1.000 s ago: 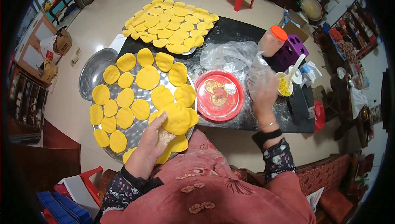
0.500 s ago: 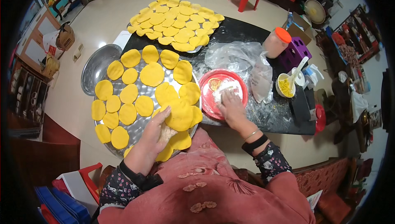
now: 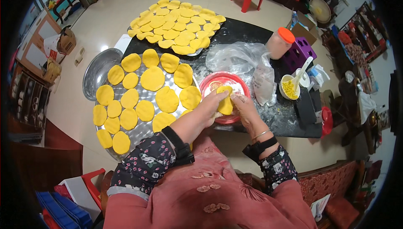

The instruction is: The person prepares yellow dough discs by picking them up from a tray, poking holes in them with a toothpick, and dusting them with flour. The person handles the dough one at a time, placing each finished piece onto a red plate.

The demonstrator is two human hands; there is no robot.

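Over the red plate (image 3: 206,85), dusted with white powder, both my hands hold one yellow dough round (image 3: 225,101). The fingers and thumb of my left hand (image 3: 208,106) close on its left side. My right hand (image 3: 245,110) grips its right edge, thumb on top. The piece looks tilted or slightly folded between them. To the left, several flat yellow dough rounds lie on a metal tray (image 3: 141,86), with its near right part behind my left forearm. A second tray at the far side is crowded with more rounds (image 3: 179,26).
A clear plastic bag (image 3: 235,59) and a bag of white powder (image 3: 264,82) lie beside the plate. Further right stand an orange-lidded jar (image 3: 280,43), a purple holder (image 3: 300,54) and a bowl (image 3: 289,87) of yellow bits with a spoon. A metal basin (image 3: 100,71) sits left.
My left hand has moved right from the near tray to the red plate with a dough round. My right hand has left the powder and taken hold of the round too.
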